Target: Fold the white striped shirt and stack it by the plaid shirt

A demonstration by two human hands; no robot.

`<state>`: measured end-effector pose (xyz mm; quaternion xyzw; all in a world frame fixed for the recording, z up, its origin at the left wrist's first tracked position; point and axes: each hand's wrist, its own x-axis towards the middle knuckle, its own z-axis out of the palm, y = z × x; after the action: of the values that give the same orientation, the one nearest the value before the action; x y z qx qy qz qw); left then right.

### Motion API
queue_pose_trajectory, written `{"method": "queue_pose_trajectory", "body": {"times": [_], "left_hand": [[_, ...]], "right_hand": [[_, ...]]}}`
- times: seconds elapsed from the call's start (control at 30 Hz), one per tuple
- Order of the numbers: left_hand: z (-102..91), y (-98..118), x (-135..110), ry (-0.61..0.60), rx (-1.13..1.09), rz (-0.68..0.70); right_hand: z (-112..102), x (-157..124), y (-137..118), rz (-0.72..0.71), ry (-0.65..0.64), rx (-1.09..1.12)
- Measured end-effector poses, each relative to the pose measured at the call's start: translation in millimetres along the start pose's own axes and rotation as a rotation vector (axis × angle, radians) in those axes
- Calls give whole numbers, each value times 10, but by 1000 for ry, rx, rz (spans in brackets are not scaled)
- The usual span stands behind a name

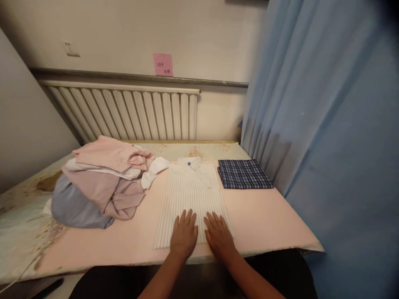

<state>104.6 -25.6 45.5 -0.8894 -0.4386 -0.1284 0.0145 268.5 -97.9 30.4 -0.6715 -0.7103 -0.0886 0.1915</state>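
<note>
A white shirt with thin dark stripes (193,189) lies folded into a long narrow panel on the pink table top (264,220), collar toward the wall. My left hand (183,234) and my right hand (218,234) rest flat side by side on its near hem, fingers spread, holding nothing. To the right of the collar sits a folded dark blue plaid garment (244,174). At the left is a loose heap of clothes (102,182) in pink, white, mauve and light blue.
A white radiator (124,110) runs along the wall behind the table. A blue curtain (327,124) hangs close at the right, against the table's edge. A pink note (162,64) is stuck on the wall. A white cable (34,257) trails at the near left.
</note>
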Motion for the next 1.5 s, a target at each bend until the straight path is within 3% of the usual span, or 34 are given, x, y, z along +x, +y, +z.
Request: {"method": "queue_pose_trajectory", "body": {"times": [0.13,0.23,0.37,0.47,0.57,0.87,1.03,1.27,1.5], "left_hand": [[-43,-150,-94,-5,-8,-16],[-47,-260,-160,8,-12,-51],[-22,-316,-190,9,12,-75],[-1,-333,-184,-49,25,-65],[13,-351,-172,-101,37,-56],[13,-308,-152,7,18,-71],[3,-295,-153,13,5,-79],[-32,-307,-160,-28,17,-66],[-22,-296,-166,10,11,-69]], "right_hand": [[0,-104,162,33,5,0],[-2,-84,136,93,39,15],[-63,97,-257,31,80,101],[-95,248,-632,-125,31,194],[-63,325,-798,-156,-5,255],[63,165,-383,-18,13,142],[54,248,-427,155,-12,126],[66,364,-639,-57,-7,187],[69,268,-199,-33,10,85]]}}
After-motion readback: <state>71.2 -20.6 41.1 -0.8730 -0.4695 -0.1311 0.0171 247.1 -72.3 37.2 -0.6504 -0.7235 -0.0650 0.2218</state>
